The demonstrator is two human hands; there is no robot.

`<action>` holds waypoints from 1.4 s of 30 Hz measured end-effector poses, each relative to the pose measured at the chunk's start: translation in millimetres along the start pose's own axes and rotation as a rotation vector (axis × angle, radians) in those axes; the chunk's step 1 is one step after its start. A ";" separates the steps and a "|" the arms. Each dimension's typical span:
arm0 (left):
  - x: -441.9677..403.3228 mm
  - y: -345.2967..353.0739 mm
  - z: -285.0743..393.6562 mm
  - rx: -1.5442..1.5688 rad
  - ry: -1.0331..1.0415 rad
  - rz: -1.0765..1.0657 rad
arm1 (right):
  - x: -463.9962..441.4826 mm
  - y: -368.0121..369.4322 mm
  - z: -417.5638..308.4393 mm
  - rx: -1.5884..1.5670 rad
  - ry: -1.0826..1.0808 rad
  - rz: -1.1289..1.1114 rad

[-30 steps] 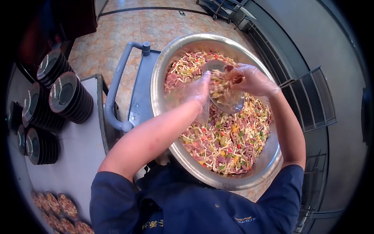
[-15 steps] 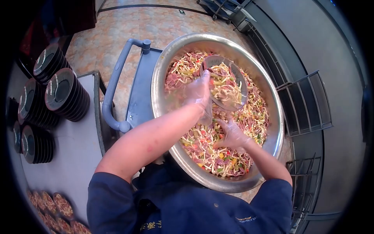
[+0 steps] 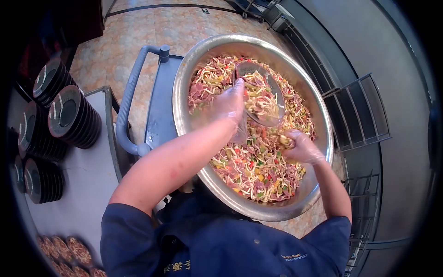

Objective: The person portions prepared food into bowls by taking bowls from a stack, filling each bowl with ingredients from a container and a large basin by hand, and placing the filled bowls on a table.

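Observation:
A large round metal basin [image 3: 325, 180] holds a shredded food mix [image 3: 258, 173] of pale strips, pinkish-purple pieces and red, green and yellow bits. My left hand [image 3: 230, 104], in a clear plastic glove, grips the near-left rim of a dark bowl [image 3: 248, 69], tilted over the basin and partly filled with the same mix. To the right and below the bowl, my gloved right hand [image 3: 302, 147] is closed around a handful of the mix, a clump showing at its fingertips. The left hand's fingers are partly hidden and blurred.
A blue-grey cart [image 3: 161, 111] with a tubular handle [image 3: 127, 101] stands beside the basin. On the left table [image 3: 85, 184] are stacks of dark bowls [image 3: 76, 117] and several filled bowls [image 3: 78, 250]. Metal racks [image 3: 360, 111] line the right wall.
My right hand has moved right and slightly up, going from spread fingers in the mix to closed around a handful. The left hand still holds the tilted bowl; the whole view has shifted slightly.

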State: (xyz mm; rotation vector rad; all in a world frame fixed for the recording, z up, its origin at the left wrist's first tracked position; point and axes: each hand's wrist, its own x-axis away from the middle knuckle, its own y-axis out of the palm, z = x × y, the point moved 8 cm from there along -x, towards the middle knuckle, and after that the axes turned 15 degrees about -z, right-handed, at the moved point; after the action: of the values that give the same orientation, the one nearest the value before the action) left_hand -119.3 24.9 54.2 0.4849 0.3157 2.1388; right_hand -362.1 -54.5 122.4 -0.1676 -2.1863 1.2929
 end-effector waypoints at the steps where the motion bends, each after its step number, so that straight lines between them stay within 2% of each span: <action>1: 0.9 -1.0 1.1 -0.038 -0.003 0.015 | 4.9 -8.5 3.6 0.000 0.003 -0.001; 3: 1.3 -1.5 2.8 -0.084 -0.016 0.019 | 14.6 -36.4 17.3 -0.218 0.034 0.147; 6: 6.4 -1.5 7.7 -0.129 -0.030 0.018 | 18.2 -86.4 -18.6 -0.477 -0.079 0.272; 7: 7.7 0.9 8.8 -0.134 -0.025 0.006 | 14.5 -96.3 -15.8 -0.598 -0.058 0.338; 9: 9.6 4.5 9.3 -0.109 -0.013 -0.016 | -6.8 -105.7 -31.8 -0.729 -0.265 0.515; 11: 4.3 7.1 5.3 -0.080 0.005 -0.032 | -36.3 -102.7 -33.9 -0.702 -0.396 0.700; 12: -5.1 7.2 -3.1 -0.052 0.001 -0.046 | -50.3 -96.3 -46.6 -0.757 -0.489 0.645; 13: -7.9 5.4 -3.8 -0.034 0.003 -0.048 | -61.6 -93.6 -54.2 -0.668 -0.532 0.630; 15: -9.8 5.0 -1.2 -0.004 0.038 -0.067 | -72.6 -88.8 -67.2 -0.329 -0.579 0.723; 21: -0.9 1.7 10.6 -0.057 0.074 -0.058 | -78.8 -80.6 -75.7 -0.203 -0.559 0.462; 25: -1.9 1.7 9.9 -0.036 0.078 -0.042 | -68.8 -83.4 -91.8 -0.055 -0.600 0.404; 32: 2.5 6.7 10.7 0.019 0.051 -0.083 | -63.8 -101.0 -95.2 -0.146 -0.601 0.321; 35: 11.6 5.5 18.2 -0.003 0.046 -0.065 | -67.5 -113.1 -90.6 -0.339 -0.491 0.299; 37: 14.1 5.2 19.6 -0.018 0.044 -0.063 | -78.3 -116.8 -92.1 -0.590 -0.450 0.199; 39: 15.7 4.9 22.5 -0.035 0.041 -0.062 | -87.5 -123.3 -105.7 -0.490 -0.434 0.258; 41: 18.0 6.6 25.3 -0.073 0.056 -0.095 | -97.6 -125.7 -123.5 -0.058 -0.373 0.327; 42: 16.2 7.0 23.2 -0.078 0.053 -0.097 | -102.5 -120.2 -136.9 0.160 -0.457 0.302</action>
State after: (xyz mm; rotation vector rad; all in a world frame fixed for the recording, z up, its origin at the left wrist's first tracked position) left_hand -122.3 35.3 81.3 0.3612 0.2791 2.0642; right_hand -181.9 -52.8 228.2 -0.1539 -2.4868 1.8151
